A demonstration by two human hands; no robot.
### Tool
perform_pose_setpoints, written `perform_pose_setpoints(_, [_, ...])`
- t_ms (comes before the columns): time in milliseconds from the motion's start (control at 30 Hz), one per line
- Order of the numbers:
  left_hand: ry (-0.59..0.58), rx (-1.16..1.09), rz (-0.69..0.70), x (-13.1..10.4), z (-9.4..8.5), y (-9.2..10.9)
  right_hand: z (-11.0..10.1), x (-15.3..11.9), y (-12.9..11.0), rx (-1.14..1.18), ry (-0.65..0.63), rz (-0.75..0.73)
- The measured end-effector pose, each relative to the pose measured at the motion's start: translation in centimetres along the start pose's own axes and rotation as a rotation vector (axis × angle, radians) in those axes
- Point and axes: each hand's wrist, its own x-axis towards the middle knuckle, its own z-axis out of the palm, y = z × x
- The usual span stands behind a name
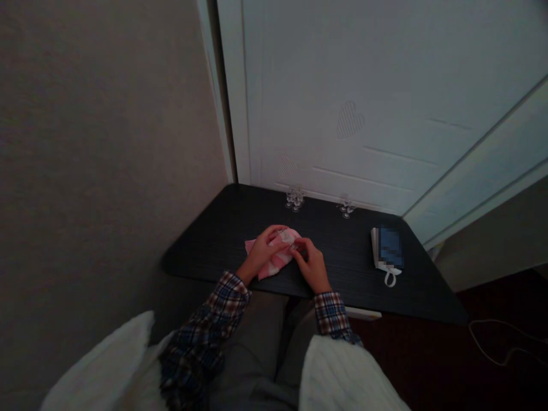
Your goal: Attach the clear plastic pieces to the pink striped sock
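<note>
A pink and white cloth (278, 264) is bunched on the front part of a dark table (214, 240). My left hand (264, 249) is closed around the cloth, its thumb lying across the top. A small clear object (286, 234), glass-like, shows in the folds between my hands; its exact kind is too blurred to tell. From the right, my right hand (313, 266) pinches at this object with thumb and fingertips, close against the cloth. Part of the cloth is hidden under my left fingers.
Toward the back edge stand a cluster of several small clear glass-like pieces (294, 198) and a smaller cluster (346, 209). A blue and white item (389, 248) with a loop lies on the right. A white panel (299, 114) rises behind the table; a wall (107, 142) is on the left.
</note>
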Motion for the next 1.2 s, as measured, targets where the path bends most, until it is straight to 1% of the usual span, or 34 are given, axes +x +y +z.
perform_pose_setpoints(200, [0.034, 0.032, -0.033, 0.2, -0.1, -0.6, 0.3, 0.0, 0.4, 0.032, -0.002, -0.012])
perform_pose_setpoints(400, [-0.003, 0.033, -0.049, 0.1, 0.0, -0.8, 0.4, 0.0, 0.6, 0.006, 0.0, -0.007])
perform_pose_setpoints(567, [-0.035, 0.024, -0.036, 0.2, -0.1, -1.1, 0.2, -0.1, 0.5, -0.02, -0.006, -0.019])
perform_pose_setpoints(800, [-0.025, 0.099, 0.017, 0.4, -0.2, -1.0, 0.2, -0.1, 0.3, -0.028, -0.015, -0.034])
perform_pose_setpoints(933, [-0.014, 0.181, 0.063, 0.3, 0.0, -0.9, 0.2, 0.0, 0.5, -0.02, 0.029, -0.014])
perform_pose_setpoints(1100, [-0.046, 0.307, 0.116, 0.3, 0.1, -1.6, 0.2, 0.0, 0.6, -0.018, 0.109, 0.009])
perform_pose_setpoints(1200, [-0.061, 0.377, 0.147, 0.3, 0.0, -1.9, 0.3, 0.0, 0.7, -0.025, 0.133, 0.019])
